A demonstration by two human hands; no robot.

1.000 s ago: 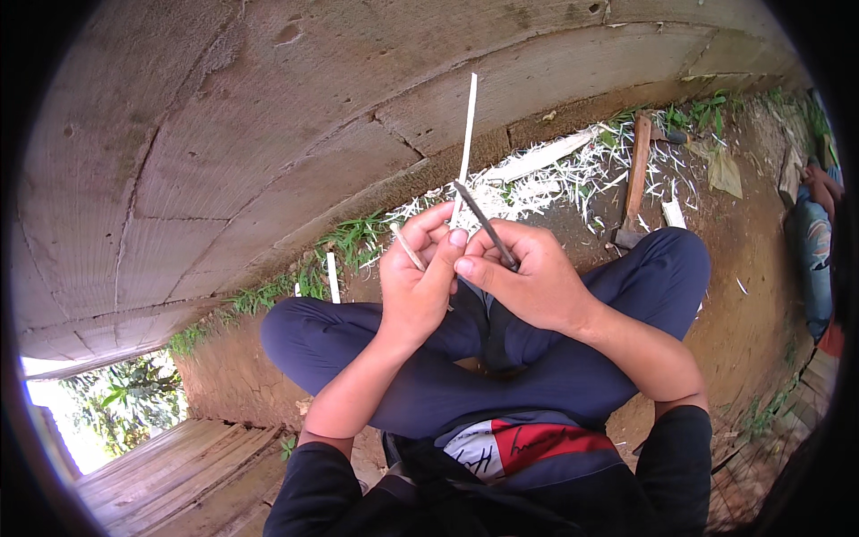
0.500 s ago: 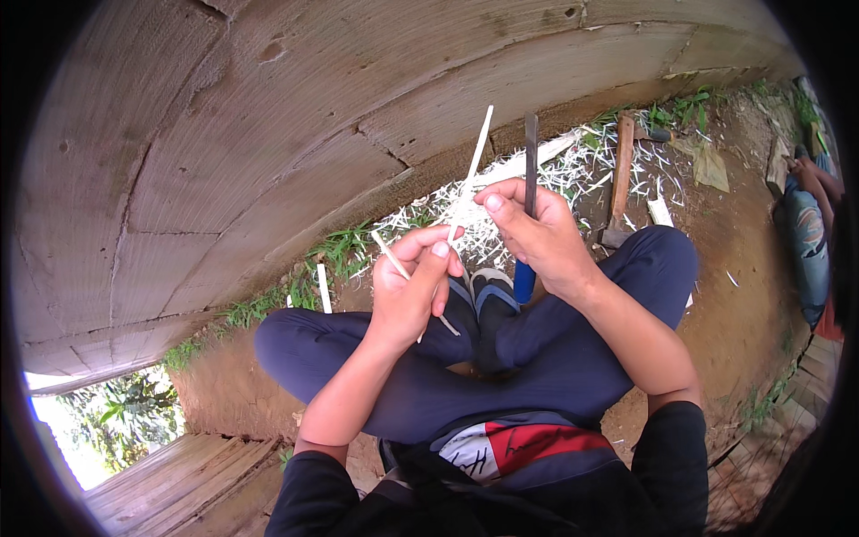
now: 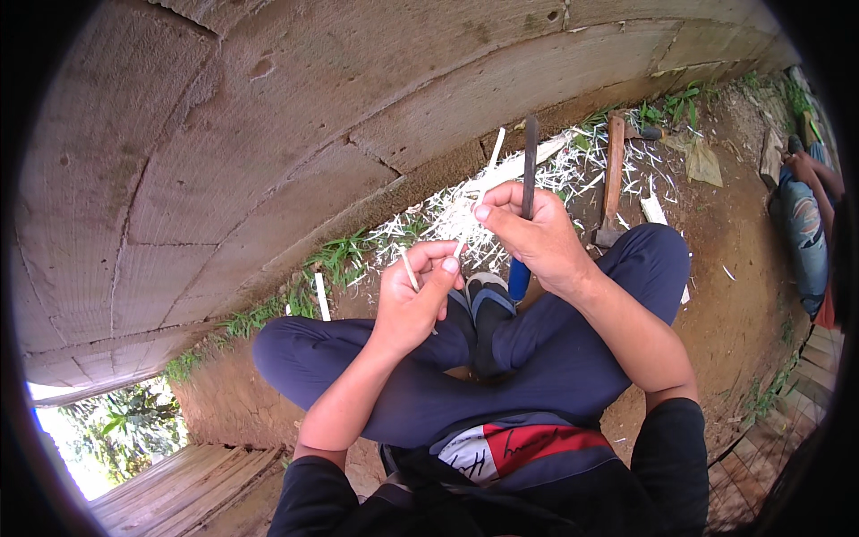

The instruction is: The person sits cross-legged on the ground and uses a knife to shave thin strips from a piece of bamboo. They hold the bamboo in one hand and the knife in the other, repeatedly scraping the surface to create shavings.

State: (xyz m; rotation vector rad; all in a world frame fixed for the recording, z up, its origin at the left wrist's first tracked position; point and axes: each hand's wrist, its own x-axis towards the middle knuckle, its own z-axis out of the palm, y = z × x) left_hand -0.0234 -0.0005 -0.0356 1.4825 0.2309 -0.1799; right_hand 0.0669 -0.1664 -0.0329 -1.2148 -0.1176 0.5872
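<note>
My left hand [image 3: 412,302] is closed, thumb and forefinger pinching the lower end of a thin pale wooden stick [image 3: 496,154] that slants up and away. A second thin stick [image 3: 409,268] is tucked between the fingers of the same hand. My right hand [image 3: 542,234] is wrapped around a knife [image 3: 531,152] with a narrow dark blade pointing away and a blue handle [image 3: 519,278] below the palm. The right thumb and forefinger also touch the first stick along its middle. Both hands are above my crossed legs and sandalled feet [image 3: 490,300].
A heap of pale shavings [image 3: 452,215] lies along the block wall [image 3: 268,161]. Beyond my right knee are a wooden-handled hammer-like tool [image 3: 614,170] and another dark-handled tool [image 3: 649,133]. A pale wood strip [image 3: 322,296] lies left. Another person [image 3: 803,233] sits at far right.
The first stick has shifted down toward me, less of it standing above the right hand. My left hand has turned slightly; the knife stays in my right hand.
</note>
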